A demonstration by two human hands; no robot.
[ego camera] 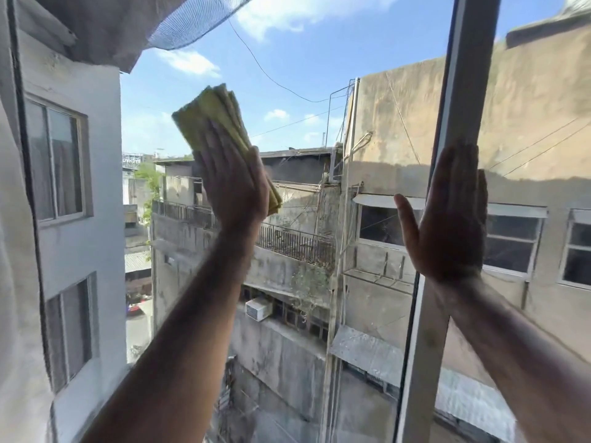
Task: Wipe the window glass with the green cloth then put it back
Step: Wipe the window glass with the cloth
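Note:
A folded yellow-green cloth (pixel 211 119) is pressed flat against the window glass (pixel 300 91) in the upper left-middle of the pane. My left hand (pixel 233 183) lies over the cloth's lower half with its palm on it and fingers pointing up, holding it to the glass. My right hand (pixel 447 219) rests flat and open against the grey vertical window frame (pixel 463 75) at the right, fingers together and pointing up, thumb spread to the left. It holds nothing.
Through the glass I see concrete buildings, a railed balcony (pixel 287 241), cables and blue sky. A pale curtain (pixel 16 282) hangs along the left edge. A dark mesh net (pixel 192 24) sags at the top left.

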